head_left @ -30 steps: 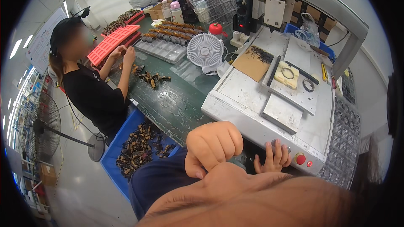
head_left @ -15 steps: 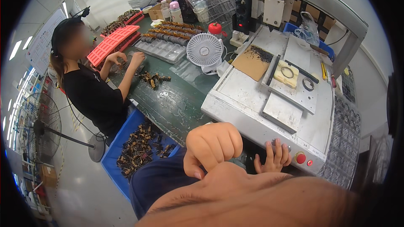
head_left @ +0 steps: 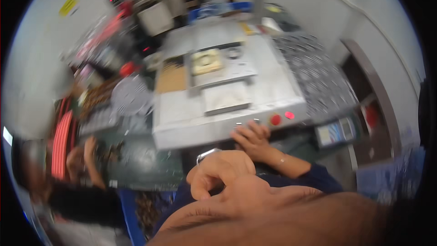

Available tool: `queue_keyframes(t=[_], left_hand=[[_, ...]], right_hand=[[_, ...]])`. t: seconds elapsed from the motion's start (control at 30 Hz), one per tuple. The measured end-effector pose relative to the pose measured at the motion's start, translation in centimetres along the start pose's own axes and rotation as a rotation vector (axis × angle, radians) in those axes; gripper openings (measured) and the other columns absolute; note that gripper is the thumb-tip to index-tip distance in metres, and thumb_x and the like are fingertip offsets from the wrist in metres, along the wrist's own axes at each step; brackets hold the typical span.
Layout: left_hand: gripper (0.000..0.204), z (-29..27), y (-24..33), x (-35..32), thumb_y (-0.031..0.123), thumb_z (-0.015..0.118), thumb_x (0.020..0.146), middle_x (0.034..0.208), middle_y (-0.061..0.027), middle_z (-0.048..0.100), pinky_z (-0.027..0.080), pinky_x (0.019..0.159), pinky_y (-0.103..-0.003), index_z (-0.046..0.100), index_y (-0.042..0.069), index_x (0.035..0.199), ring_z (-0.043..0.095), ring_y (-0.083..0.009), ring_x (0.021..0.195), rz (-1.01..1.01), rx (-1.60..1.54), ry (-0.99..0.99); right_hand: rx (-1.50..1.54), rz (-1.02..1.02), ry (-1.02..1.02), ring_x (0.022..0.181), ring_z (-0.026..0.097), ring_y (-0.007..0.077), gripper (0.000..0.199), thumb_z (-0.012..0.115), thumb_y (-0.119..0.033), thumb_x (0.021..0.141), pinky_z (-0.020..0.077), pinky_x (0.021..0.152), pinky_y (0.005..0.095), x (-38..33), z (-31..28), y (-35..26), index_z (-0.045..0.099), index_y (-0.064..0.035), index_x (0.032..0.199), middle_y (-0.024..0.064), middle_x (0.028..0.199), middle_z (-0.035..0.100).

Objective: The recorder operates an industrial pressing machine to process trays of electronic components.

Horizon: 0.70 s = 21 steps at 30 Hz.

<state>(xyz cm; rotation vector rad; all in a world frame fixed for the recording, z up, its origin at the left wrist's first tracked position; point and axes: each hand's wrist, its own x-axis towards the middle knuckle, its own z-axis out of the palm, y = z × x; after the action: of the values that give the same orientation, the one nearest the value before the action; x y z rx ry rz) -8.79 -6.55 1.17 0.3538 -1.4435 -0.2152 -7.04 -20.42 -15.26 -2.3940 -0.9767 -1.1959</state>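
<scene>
My left hand (head_left: 221, 171) is closed, fingers curled in, close to me before the machine's front edge. A shiny metal piece (head_left: 207, 156) shows at its far edge; whether the hand grips it I cannot make out. Fingers stretched, my right hand (head_left: 254, 142) lies against the front panel of the white bench machine (head_left: 182, 134), beside small metal buttons and left of a red push button (head_left: 275, 119). On the machine's bed, a metal plate (head_left: 243, 70) carries a pale yellow block (head_left: 207, 61) with a ring shape on it. A dark ring (head_left: 234, 53) lies beside the block.
A brown cardboard sheet (head_left: 172, 78) with dark bits lies left on the machine. Further left are a white fan (head_left: 132, 94) and a co-worker's hands (head_left: 84, 155) over small parts. Clear plastic trays (head_left: 314, 73) stand right. A blue bin (head_left: 129, 216) holds parts at lower left.
The view has swung right, so the machine now sits mid-picture and the co-worker is at the left edge. My right hand stays at the front panel; my left stays closed.
</scene>
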Motion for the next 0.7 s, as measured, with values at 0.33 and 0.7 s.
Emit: queue_keyframes(t=[0.33,0.7], left_hand=[[0.038,3.2,-8.6,1.8,0.035,0.062,0.086,0.065,-0.0063,0.058,0.031,0.040,-0.032,0.062,-0.003,0.086,0.045,-0.0193,0.040,-0.142,-0.504,-0.144],[0.039,1.0,-5.2,1.5,0.037,0.061,0.087,0.065,-0.0064,0.059,0.031,0.040,-0.032,0.062,-0.002,0.087,0.045,-0.0195,0.040,-0.059,-0.280,-0.049]], right_hand=[[-0.210,-0.007,0.258,0.123,0.045,0.0175,0.037,0.062,-0.022,0.077,0.0181,0.110,0.0413,-0.1,1.5,0.2,0.062,-0.0314,0.113,-0.0096,0.124,0.057],[-0.062,-0.009,0.122,0.127,0.040,0.0212,0.044,0.060,-0.027,0.080,0.0171,0.109,0.0415,-0.5,0.4,0.4,0.059,-0.0253,0.124,-0.0031,0.131,0.053]])
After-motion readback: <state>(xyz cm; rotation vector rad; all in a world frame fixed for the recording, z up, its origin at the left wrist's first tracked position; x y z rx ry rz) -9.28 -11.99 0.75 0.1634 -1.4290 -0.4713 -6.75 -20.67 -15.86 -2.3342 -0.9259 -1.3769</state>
